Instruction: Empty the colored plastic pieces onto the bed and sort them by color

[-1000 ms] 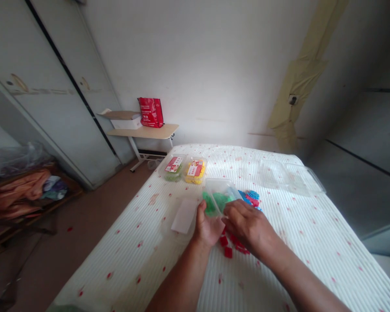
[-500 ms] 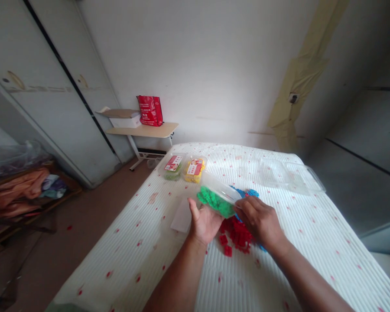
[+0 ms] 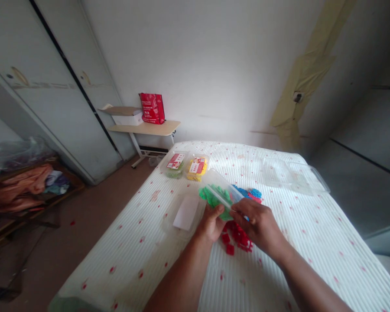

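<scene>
One clear container [image 3: 215,175], held from two sides

The left hand [image 3: 214,222] curls half closed around the container's near left side, thumb bent; the right hand [image 3: 258,223] pinches its near right edge between bent fingers. Inside are green pieces [image 3: 209,195], too jumbled to count. Under and beyond the right hand lie red pieces [image 3: 242,239] and blue pieces [image 3: 255,193], likewise uncountable. Left of the hands rests one white paper [image 3: 186,212]; farther off, two labelled packs, one green pack [image 3: 174,164], one yellow pack [image 3: 196,168], stand side by side on the spotted cover [image 3: 143,255].
</scene>
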Tool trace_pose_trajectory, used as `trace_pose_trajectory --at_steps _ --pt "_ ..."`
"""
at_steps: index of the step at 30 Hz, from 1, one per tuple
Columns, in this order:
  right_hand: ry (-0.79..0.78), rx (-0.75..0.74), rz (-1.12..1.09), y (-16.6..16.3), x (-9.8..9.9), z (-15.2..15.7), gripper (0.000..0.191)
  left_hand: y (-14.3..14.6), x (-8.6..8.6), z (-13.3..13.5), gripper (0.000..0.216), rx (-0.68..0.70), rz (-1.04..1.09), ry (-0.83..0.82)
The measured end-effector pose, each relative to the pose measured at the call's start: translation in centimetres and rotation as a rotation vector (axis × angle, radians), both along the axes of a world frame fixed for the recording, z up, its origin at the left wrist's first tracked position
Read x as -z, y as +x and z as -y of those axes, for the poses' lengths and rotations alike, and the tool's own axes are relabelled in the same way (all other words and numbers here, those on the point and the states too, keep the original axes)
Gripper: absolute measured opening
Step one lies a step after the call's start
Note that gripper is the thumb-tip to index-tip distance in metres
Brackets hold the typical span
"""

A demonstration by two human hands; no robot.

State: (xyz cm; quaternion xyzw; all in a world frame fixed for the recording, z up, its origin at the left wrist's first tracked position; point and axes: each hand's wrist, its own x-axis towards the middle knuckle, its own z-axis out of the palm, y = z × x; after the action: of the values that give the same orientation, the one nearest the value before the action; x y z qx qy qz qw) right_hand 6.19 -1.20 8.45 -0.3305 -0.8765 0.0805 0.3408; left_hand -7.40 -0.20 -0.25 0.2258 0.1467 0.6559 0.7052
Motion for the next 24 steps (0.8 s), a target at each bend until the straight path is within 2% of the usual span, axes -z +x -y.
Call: trace_pose_trajectory --at_steps 4,8,11,15,21,24 --pt "-0.138 0.017 -0.096 0.2 0.1 0.1 0.020 0.0 0.3 -0.1 0.045 0.021 -0.001 0.012" --pt "-0.145 0.033 -0.098 0.0 0.2 0.1 0.020 0.0 0.5 -0.2 0.043 0.046 0.019 0.008" --pt "-0.011 0.087 0.016 -0.3 0.4 -0.1 0.022 0.2 0.6 -0.2 0.045 0.015 0.026 -0.026" --pt "0.179 0.239 0.216 -0.7 0.9 -0.3 0.022 0.4 0.3 -0.3 0.050 -0.103 0.035 -0.064" --pt "0.131 0.350 0.505 -0.8 0.1 0.1 0.011 0.7 -0.3 -0.1 0.064 -0.226 0.032 -0.027" --pt "0.099 0.394 0.563 -0.8 -0.1 0.2 0.011 0.8 -0.5 0.0 0.069 -0.238 0.012 -0.039"
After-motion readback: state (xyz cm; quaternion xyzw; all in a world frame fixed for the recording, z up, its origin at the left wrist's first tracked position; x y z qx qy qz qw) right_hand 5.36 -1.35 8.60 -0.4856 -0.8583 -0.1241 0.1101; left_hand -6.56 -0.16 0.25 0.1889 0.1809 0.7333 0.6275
